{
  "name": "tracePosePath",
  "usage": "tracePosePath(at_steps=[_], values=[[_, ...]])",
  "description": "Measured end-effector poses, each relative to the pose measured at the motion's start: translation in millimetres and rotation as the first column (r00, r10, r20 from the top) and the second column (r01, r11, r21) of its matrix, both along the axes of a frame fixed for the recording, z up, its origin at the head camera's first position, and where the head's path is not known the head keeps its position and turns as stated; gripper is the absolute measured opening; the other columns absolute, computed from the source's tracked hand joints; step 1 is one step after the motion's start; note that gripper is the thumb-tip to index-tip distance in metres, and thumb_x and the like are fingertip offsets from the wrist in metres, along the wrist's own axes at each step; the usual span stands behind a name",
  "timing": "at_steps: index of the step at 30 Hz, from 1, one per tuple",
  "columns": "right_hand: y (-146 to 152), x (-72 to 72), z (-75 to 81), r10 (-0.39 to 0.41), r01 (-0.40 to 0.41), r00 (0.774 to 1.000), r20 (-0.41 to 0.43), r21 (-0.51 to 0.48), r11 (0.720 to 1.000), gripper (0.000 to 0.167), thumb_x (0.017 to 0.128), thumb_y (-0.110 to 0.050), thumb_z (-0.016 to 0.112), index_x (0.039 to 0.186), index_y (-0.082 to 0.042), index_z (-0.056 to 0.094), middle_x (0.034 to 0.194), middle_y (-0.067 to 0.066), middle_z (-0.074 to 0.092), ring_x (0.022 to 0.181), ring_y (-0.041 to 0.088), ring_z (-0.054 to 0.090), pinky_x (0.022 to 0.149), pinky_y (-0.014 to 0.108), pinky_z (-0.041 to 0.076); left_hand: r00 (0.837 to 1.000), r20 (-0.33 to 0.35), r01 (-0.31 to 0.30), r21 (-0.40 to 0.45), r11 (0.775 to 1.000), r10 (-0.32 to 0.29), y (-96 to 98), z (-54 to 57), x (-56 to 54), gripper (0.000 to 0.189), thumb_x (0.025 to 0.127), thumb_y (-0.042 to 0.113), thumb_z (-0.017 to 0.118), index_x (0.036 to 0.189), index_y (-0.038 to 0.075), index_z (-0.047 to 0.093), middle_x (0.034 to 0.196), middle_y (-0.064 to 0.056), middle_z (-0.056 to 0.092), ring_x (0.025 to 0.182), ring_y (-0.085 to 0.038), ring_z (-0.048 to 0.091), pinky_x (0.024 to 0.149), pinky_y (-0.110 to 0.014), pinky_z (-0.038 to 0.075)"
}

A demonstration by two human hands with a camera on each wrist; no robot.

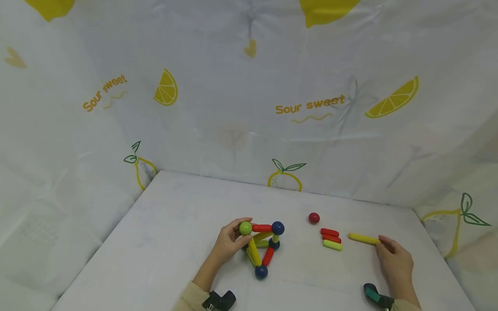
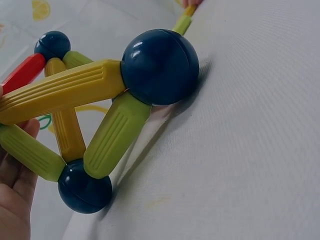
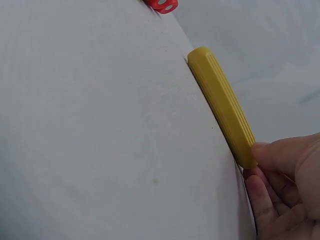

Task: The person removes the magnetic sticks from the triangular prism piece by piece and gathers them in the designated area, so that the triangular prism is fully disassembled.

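Observation:
A frame of magnetic building sticks with blue balls stands on the table at centre; its front blue ball [image 1: 261,272] touches the tabletop. My left hand [image 1: 227,244] holds this frame at its upper left, fingers and thumb about the light green ball [image 1: 245,228]. Red, yellow and green sticks join the balls, and in the left wrist view a yellow stick [image 2: 65,90] runs up to a large blue ball [image 2: 160,67]. Off to the right, my right hand [image 1: 396,260] pinches the near end of a long yellow stick [image 1: 362,238] between thumb and fingers.
Between the hands lie two short red sticks [image 1: 330,232] and a light green stick [image 1: 332,245], side by side. Behind them sits a loose red ball [image 1: 314,218]. A lemon-printed white sheet [image 1: 233,108] hangs around the back and sides of the white table [image 1: 171,207].

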State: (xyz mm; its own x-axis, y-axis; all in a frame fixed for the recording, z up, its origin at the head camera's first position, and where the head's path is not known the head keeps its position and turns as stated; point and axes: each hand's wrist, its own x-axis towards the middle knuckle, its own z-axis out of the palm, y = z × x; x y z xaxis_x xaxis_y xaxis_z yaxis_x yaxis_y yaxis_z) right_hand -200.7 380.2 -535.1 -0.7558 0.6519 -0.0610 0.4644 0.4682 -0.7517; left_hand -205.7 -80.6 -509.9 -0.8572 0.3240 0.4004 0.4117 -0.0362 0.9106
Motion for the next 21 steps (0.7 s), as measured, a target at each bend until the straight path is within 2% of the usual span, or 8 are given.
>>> tracePosePath(at_steps=[8, 11, 14, 15, 16, 17, 19, 21], values=[[-2.6, 4.3, 6.4, -0.027, 0.027, 1.0, -0.013, -0.034, 0.999, 0.047, 0.097, -0.024, 0.046, 0.141, -0.006, 0.043, 0.138, 0.02, 0.049, 0.124, 0.035, 0.046, 0.1, 0.049, 0.043, 1.0, 0.004, 0.015, 0.004, 1.0, -0.015, -0.5, 1.7, 1.1, 0.042, 0.089, 0.002, 0.061, 0.129, -0.005, 0.05, 0.121, -0.024, 0.059, 0.103, -0.003, 0.057, 0.094, -0.017, 0.048], [-9.9, 12.7, 19.6, -0.005, 0.004, 0.999, -0.034, -0.041, 0.999, 0.05, 0.097, -0.029, 0.048, 0.141, -0.007, 0.043, 0.138, 0.019, 0.05, 0.124, 0.031, 0.047, 0.094, 0.031, 0.049, 1.0, -0.008, 0.019, 0.008, 1.0, -0.019, -0.5, 1.6, 1.8, 0.042, 0.088, 0.0, 0.061, 0.128, -0.007, 0.049, 0.119, -0.025, 0.059, 0.101, -0.003, 0.057, 0.093, -0.017, 0.049], [-22.3, 19.5, 36.2, 0.041, -0.044, 0.993, -0.109, -0.028, 0.999, 0.05, 0.095, -0.031, 0.053, 0.139, -0.007, 0.046, 0.137, 0.018, 0.051, 0.123, 0.027, 0.05, 0.084, 0.011, 0.049, 1.0, -0.02, 0.022, 0.018, 1.0, -0.022, -0.4, 0.8, 1.5, 0.043, 0.088, -0.001, 0.061, 0.128, -0.009, 0.048, 0.117, -0.026, 0.059, 0.1, -0.003, 0.057, 0.091, -0.017, 0.049], [-26.8, 20.5, 39.8, 0.06, -0.062, 0.989, -0.136, -0.009, 0.998, 0.051, 0.095, -0.032, 0.054, 0.139, -0.008, 0.047, 0.137, 0.017, 0.052, 0.121, 0.021, 0.052, 0.079, 0.005, 0.047, 0.999, -0.024, 0.021, 0.02, 1.0, -0.021, -0.2, 0.5, 1.1, 0.042, 0.088, -0.001, 0.061, 0.128, -0.009, 0.048, 0.116, -0.026, 0.059, 0.099, -0.003, 0.057, 0.091, -0.017, 0.049], [-30.7, 20.2, 42.3, 0.086, -0.086, 0.983, -0.164, 0.006, 0.996, 0.05, 0.095, -0.032, 0.055, 0.138, -0.008, 0.047, 0.137, 0.017, 0.052, 0.122, 0.021, 0.053, 0.084, 0.007, 0.048, 0.999, -0.025, 0.021, 0.021, 1.0, -0.021, 0.0, 0.6, 0.8, 0.042, 0.088, -0.001, 0.061, 0.128, -0.008, 0.048, 0.116, -0.026, 0.059, 0.099, -0.004, 0.057, 0.09, -0.017, 0.049], [-33.4, 18.9, 41.3, 0.11, -0.107, 0.975, -0.191, 0.022, 0.994, 0.05, 0.094, -0.034, 0.056, 0.138, -0.009, 0.048, 0.136, 0.016, 0.053, 0.121, 0.017, 0.054, 0.081, 0.002, 0.045, 0.999, -0.026, 0.021, 0.021, 1.0, -0.02, 0.3, 0.6, 0.5, 0.042, 0.088, -0.001, 0.061, 0.128, -0.008, 0.048, 0.116, -0.025, 0.059, 0.099, -0.005, 0.057, 0.09, -0.017, 0.049], [-38.7, 15.0, 36.6, 0.173, -0.163, 0.956, -0.237, 0.062, 0.985, 0.051, 0.094, -0.036, 0.057, 0.138, -0.011, 0.048, 0.136, 0.015, 0.053, 0.123, 0.017, 0.053, 0.086, 0.005, 0.046, 0.999, -0.028, 0.019, 0.019, 1.0, -0.019, 0.8, 1.1, 0.3, 0.042, 0.088, 0.0, 0.061, 0.128, -0.008, 0.048, 0.116, -0.025, 0.059, 0.1, -0.006, 0.057, 0.091, -0.016, 0.049], [-43.1, 8.4, 24.9, 0.238, -0.214, 0.93, -0.282, 0.112, 0.97, 0.051, 0.092, -0.039, 0.058, 0.137, -0.015, 0.05, 0.135, 0.011, 0.054, 0.122, 0.009, 0.053, 0.086, 0.003, 0.044, 0.999, -0.031, 0.016, 0.015, 1.0, -0.016, 1.2, 1.8, 0.5, 0.041, 0.088, 0.0, 0.061, 0.128, -0.007, 0.049, 0.116, -0.025, 0.06, 0.101, -0.007, 0.058, 0.091, -0.017, 0.049]])
